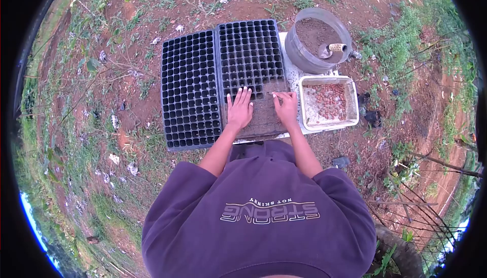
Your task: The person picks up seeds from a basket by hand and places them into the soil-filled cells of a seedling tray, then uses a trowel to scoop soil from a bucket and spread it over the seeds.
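Observation:
A black seedling tray lies in front of me, with brown soil filling its near cells and part of its right side. My left hand rests flat on it, fingers stretched forward over the line between soil and unfilled cells. To the right, my right hand is over the soil-filled part, fingers drawn together and tips pointing left at the soil. Whatever may be between those fingertips is too small to make out. A second black seedling tray, its cells without soil, lies against the left side.
Right of the trays, a white basket holds reddish seeds. Behind it stands a round grey tub of soil, with a scoop-like tool inside. A white surface shows beneath. Grassy ground and branches surround this.

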The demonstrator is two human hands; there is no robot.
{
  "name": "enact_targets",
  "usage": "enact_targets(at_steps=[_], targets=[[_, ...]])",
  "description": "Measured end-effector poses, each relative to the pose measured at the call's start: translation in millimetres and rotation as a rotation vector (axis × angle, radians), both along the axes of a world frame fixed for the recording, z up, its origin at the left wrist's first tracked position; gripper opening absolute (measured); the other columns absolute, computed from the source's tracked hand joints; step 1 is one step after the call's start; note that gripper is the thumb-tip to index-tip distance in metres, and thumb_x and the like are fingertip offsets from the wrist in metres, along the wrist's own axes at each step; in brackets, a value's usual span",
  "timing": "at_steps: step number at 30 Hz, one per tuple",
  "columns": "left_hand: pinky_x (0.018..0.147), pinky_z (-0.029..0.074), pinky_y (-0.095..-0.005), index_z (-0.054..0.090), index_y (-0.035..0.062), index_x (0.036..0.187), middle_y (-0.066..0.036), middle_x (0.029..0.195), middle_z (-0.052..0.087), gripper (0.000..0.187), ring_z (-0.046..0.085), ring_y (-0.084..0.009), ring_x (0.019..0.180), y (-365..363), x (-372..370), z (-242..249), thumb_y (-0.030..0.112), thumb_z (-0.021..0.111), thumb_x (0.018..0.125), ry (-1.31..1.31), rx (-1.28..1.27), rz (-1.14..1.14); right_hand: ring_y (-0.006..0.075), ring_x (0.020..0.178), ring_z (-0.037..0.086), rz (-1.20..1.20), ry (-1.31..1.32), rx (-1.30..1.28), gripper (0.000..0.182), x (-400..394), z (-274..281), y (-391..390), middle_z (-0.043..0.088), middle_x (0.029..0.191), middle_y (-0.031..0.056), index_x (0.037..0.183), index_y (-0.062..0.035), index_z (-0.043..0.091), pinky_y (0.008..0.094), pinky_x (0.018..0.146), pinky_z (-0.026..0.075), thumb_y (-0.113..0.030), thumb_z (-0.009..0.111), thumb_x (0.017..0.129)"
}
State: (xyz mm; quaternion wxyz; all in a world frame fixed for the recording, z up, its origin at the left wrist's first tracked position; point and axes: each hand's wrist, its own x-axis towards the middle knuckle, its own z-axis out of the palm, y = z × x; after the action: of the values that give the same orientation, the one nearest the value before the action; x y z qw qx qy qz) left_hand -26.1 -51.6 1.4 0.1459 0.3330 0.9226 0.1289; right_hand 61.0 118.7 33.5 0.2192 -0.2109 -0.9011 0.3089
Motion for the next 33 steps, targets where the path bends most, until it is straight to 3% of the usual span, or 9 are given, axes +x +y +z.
enact_targets(at_steps=[27, 33], targets=[[0.117, 0.004, -0.0588, 0.024, 0.0152, 0.152, -0.002, 0.160, 0.019, 0.059, 0.015, -0.0191, 0.148, 5.8, 2.6, 14.4, 0.031, 0.038, 0.097, -0.074, -0.081, 0.055, 0.0252, 0.084, 0.052, 0.031, -0.008, -0.011, 0.014, -3.4, -5.4, 0.3, 0.071, 0.091, 0.0054, 0.096, -0.0086, 0.074, 0.0340, 0.080, 0.044, -0.014, 0.067, 0.086], [0.116, 0.006, -0.0603, 0.023, 0.0166, 0.153, -0.002, 0.160, 0.020, 0.060, 0.016, -0.0209, 0.148, 3.5, 1.0, 12.3, 0.032, 0.039, 0.097, -0.057, -0.087, 0.028, 0.0287, 0.082, 0.052, -0.015, 0.033, -0.009, 0.013, -0.5, -11.1, -5.7, 0.070, 0.087, 0.0070, 0.093, -0.0078, 0.074, 0.0368, 0.080, 0.045, -0.015, 0.067, 0.084]])
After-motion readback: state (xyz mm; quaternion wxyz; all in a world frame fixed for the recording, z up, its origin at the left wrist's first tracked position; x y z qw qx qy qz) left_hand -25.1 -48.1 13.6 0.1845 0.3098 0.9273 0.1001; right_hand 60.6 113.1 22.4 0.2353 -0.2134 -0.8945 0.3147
